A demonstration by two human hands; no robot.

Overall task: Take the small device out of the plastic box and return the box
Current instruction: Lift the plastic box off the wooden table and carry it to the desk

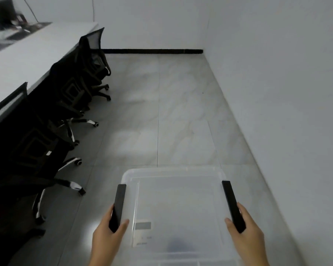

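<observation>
Grey tiled floor (177, 112) stretches ahead of me to a white wall with a dark skirting strip (154, 51), and a second white wall runs down my right side. Along my left stands a long white desk (33, 52) with blurred dark items at its far end, and a row of black office chairs (73, 87) is pushed up beside it, their wheeled bases showing on the tiles. Low in my view I carry the clear plastic box (177, 204) out in front of me, above the floor, with its translucent lid on. My left hand (108, 233) is wrapped around the black handle (118, 206) on the box's left edge, thumb on the inner side, fingers hidden behind it. My right hand (246, 229) grips the matching black latch (232, 204) on the right edge in the same way. A pale label (142, 226) shows through the lid near the left hand, and a blurred dark smudge (178, 246) sits near the box's near end; I cannot tell whether that is the small device.
</observation>
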